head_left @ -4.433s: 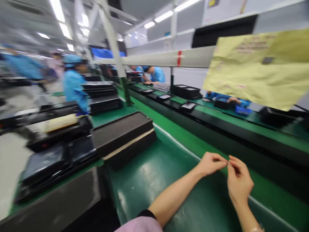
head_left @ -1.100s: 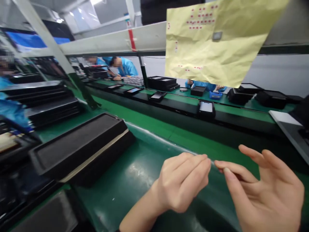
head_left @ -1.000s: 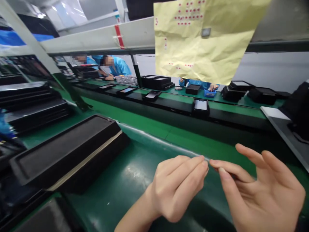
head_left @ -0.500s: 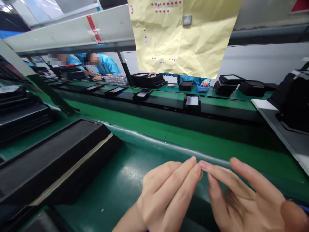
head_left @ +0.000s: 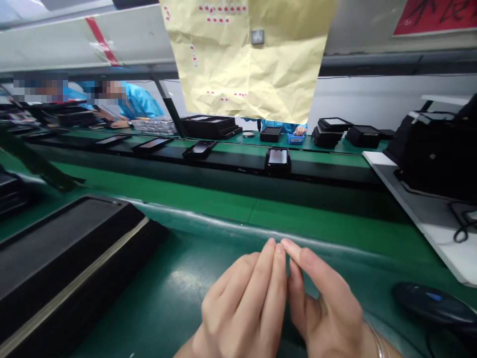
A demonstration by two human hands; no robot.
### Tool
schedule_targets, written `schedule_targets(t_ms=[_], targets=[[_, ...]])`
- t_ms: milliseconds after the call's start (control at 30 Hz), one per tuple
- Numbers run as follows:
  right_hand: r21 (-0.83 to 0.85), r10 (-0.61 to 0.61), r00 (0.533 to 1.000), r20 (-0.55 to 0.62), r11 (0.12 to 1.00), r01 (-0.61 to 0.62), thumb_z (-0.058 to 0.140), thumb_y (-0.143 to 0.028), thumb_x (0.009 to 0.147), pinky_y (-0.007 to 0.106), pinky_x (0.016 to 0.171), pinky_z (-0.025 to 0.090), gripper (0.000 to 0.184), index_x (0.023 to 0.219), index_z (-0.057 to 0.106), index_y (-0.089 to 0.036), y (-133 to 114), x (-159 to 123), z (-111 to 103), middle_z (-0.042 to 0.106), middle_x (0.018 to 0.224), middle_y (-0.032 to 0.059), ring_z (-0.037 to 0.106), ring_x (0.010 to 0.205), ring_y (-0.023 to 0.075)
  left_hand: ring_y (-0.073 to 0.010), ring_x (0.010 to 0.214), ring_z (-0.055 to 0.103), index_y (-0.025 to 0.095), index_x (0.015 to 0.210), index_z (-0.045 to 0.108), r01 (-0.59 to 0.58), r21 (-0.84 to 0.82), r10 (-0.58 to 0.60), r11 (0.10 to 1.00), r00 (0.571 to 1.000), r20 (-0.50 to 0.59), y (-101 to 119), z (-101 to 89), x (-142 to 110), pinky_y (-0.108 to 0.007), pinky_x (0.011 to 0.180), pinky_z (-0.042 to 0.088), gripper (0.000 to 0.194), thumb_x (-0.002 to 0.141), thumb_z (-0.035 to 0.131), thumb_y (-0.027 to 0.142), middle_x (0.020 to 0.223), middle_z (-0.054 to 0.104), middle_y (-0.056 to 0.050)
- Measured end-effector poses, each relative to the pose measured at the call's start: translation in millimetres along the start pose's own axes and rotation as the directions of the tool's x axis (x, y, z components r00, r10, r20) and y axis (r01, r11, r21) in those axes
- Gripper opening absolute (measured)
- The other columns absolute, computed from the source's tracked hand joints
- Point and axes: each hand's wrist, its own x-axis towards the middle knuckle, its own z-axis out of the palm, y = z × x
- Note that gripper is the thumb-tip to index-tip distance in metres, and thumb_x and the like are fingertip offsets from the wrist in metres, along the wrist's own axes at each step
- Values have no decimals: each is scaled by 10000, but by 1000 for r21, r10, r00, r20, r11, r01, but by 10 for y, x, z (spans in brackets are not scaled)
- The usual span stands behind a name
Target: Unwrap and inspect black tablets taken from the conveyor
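Observation:
Above the green mat (head_left: 182,283), my left hand (head_left: 242,303) is closed, its fingers pressed together and pointing forward. My right hand (head_left: 324,303) is pinched shut beside it, index fingertip and thumb close together. The fingertips of both hands meet or nearly meet. Whatever they may hold is hidden or too small to name. Left of my hands lies a stack of black trays (head_left: 70,248) with a pale strip along its side.
Beyond the mat's raised edge, a dark conveyor (head_left: 238,166) carries several phone-like devices in black holders (head_left: 278,158). At right are a dark handheld device (head_left: 434,303), a white shelf (head_left: 406,199) and a black bag-like object (head_left: 436,154). Co-workers in blue (head_left: 139,102) sit opposite. Yellow paper (head_left: 246,64) hangs overhead.
The view has turned to the right, so the surroundings shift left. My right hand's spread fingers have drawn in, and the dark handheld device has come into view.

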Motion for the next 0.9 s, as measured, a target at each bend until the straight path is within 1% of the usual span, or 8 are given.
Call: schedule_targets(t_ms=[67,133,300,500,600,733,833,900], targets=[[-78,-108,990,-87,992,101,196,-352,1024,292,942,560,496,1472,299,-165,-53,128,21,634,1172,82,567,1189,193,-294,881,686,-49,928,645,-7,36,7,999,1000,10,0,53,3,-343,676,591,158,827,544,17,900,713,-236],[-187,-148,974,-173,976,115,311,-352,1007,244,944,548,501,1410,393,-66,-92,236,58,641,1120,110,590,1138,168,-265,780,690,-24,887,648,-21,51,21,998,1000,7,0,81,28,-332,630,578,149,841,513,20,827,719,-206],[-369,-210,963,-167,919,136,368,-294,981,303,718,622,496,1423,376,-70,-132,382,136,671,1017,134,665,964,201,-211,603,652,40,795,629,2,90,-3,996,1000,12,0,94,100,-309,540,538,182,875,467,51,675,707,-140],[-405,-183,980,-72,904,139,289,-279,1015,265,525,592,403,1328,455,-87,-155,537,41,703,878,127,678,629,162,-184,537,589,25,851,629,25,52,-30,998,994,105,-8,128,73,-301,478,486,185,850,444,23,688,703,-127],[-345,-102,995,5,934,97,293,-342,1014,281,536,606,440,1404,352,-147,-74,444,-5,681,897,117,674,660,167,-170,546,578,15,865,611,11,10,-12,1000,995,101,-23,136,67,-292,499,494,215,862,396,17,714,702,-139],[-156,-54,994,99,985,69,422,-192,956,376,697,619,578,1476,195,-300,74,240,-17,521,1257,157,645,919,198,-163,540,562,44,852,608,11,-25,-8,1000,991,134,-70,111,65,-296,497,492,209,856,400,23,703,688,-115],[41,-10,1000,29,999,9,415,16,855,395,748,610,796,1495,108,-344,81,226,-32,471,1288,129,636,931,175,-167,586,588,43,862,618,70,-119,-64,990,996,55,-114,74,47,-299,507,496,94,810,543,18,717,685,-96],[157,27,999,-37,987,-21,412,87,792,385,760,608,883,1492,97,-351,28,283,-51,452,1295,118,642,885,146,-164,657,628,35,907,625,137,-205,-142,969,990,-12,-133,45,44,-284,564,530,143,773,614,-15,766,702,-95]])
